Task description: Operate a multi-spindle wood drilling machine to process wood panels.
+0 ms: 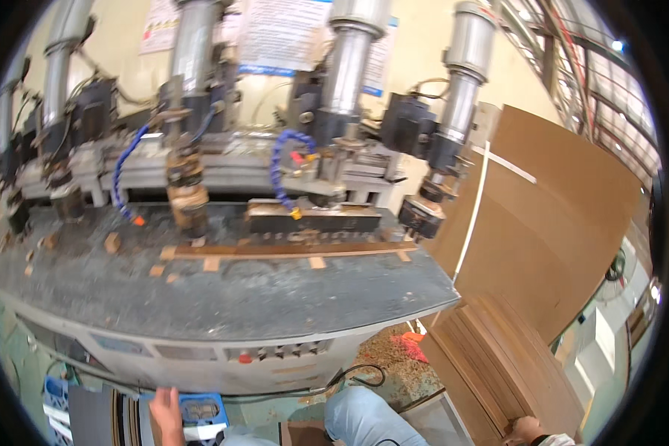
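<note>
My left hand (167, 418) is at the lower left, fingers closed, beside a row of dark boards (93, 416) packed side by side; what it grips, if anything, is hidden. At the lower right, my right hand (526, 429) has its fingers curled at the edge of a brown wooden board (490, 386), on a stack of long, similar ones. Ahead, a brown wooden strip (290, 250) lies across the grey machine table (297, 305), below a metal fence bar (312, 221). Small wood blocks (211, 264) sit along the strip.
Several upright machine cylinders (347, 67) with spindle heads and blue hoses (276, 171) stand over the table. A large brown panel (557, 201) leans at the right. Sawdust (383, 364), a black cable (364, 372) and a blue crate (204, 410) are on the floor.
</note>
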Motion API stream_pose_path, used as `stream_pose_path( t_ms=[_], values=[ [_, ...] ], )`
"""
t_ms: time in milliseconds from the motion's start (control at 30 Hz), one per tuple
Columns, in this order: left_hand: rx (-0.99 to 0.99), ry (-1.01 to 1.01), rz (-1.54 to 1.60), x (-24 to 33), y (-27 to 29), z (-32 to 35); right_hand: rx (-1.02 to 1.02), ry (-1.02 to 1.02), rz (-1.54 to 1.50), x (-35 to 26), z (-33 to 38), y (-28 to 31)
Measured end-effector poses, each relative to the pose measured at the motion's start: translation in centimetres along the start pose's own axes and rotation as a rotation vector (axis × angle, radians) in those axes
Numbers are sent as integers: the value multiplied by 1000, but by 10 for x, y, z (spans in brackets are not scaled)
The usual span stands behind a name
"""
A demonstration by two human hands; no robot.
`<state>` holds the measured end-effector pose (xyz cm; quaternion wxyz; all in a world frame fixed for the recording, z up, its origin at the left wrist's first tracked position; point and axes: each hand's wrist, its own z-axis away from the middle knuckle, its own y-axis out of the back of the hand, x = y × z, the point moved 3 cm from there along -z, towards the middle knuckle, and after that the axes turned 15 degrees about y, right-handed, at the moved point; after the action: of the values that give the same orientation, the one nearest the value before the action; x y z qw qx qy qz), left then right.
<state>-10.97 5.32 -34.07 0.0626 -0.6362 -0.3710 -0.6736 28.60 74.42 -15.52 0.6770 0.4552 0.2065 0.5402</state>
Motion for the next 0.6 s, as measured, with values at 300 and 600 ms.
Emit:
stream_pose_path(
  t_ms=[300,600],
  values=[
    [-298,-717,-447,310,-227,-80,491,-135,-573,125,70,119],
    [-565,-665,-775,327,-312,-140,792,73,-691,166,-1,156]
  ],
)
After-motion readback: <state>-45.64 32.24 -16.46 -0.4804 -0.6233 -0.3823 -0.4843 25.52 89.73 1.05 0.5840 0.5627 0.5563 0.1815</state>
